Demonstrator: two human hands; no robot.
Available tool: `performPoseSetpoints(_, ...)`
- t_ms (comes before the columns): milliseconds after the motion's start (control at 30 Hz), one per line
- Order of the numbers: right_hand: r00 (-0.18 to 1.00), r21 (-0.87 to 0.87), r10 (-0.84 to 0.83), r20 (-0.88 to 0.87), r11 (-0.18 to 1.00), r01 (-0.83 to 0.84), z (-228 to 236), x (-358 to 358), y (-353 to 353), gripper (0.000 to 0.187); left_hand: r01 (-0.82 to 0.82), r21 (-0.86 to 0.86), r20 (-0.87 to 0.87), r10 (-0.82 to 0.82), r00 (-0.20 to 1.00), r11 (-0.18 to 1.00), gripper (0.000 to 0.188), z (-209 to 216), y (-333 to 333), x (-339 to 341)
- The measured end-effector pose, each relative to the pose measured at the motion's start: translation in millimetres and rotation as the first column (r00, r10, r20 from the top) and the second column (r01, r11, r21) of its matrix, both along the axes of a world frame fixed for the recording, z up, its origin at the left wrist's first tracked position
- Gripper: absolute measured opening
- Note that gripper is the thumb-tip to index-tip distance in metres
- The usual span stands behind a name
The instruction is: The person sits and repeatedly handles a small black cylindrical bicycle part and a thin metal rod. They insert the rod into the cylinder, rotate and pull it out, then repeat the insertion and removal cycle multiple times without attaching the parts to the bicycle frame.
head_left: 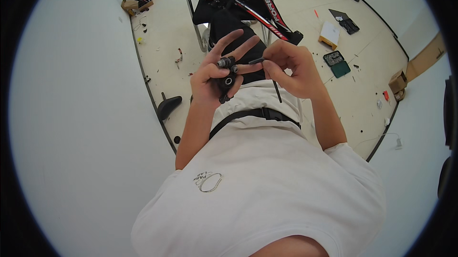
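A compact black bicycle part with silver round fittings [228, 80], which looks like a brake caliper, rests in my left hand [210, 77]. The thumb presses it against the palm, while several fingers stretch away. Close on the right, my right hand [296, 68] pinches a thin black rod [277, 92], seemingly a hex key, between thumb and fingers. Its lower end slants down over my lap. A short dark piece [256, 60] sticks out leftward from the same fingertips, near the left hand's fingers. Whether it joins the rod is hidden by the fingers.
Ahead, a red and black bicycle frame [267, 16] lies across a black chair [202, 11]. On the floor are a saddle [169, 106] at left, an open green case [339, 68] of small parts, a white-topped box [329, 34] and a black tool case [349, 25] at right.
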State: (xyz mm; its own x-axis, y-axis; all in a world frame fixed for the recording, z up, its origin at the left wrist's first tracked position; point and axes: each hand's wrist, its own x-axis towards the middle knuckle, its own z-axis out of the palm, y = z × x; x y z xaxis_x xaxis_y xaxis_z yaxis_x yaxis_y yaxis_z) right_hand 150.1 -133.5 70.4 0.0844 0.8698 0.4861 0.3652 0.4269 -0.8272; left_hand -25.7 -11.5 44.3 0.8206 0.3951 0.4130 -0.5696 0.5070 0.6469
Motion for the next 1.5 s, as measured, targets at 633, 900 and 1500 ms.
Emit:
performPoseSetpoints(633, 0.957, 0.170, -0.147, 0.248, 0.980, 0.107, -3.5, -16.8, 3.6, 0.009, -0.230, -0.028, -0.089, 0.227, 0.970, 0.973, 0.041, -0.5, -18.2, 7.0)
performPoseSetpoints(900, 0.935, 0.268, -0.214, 0.282, 0.954, 0.137, -9.9, -18.7, 5.3, 0.010, -0.267, 0.019, -0.072, 0.267, 0.961, 0.964, 0.034, -3.5, -20.6, 6.8)
performPoseSetpoints(1500, 0.906, -0.233, 0.090, -0.414, 0.952, -0.201, -26.7, -8.5, 17.8, 0.015, -0.463, 0.632, -0.109, 0.662, 0.742, 0.622, 0.007, -21.0, -18.9, 19.4)
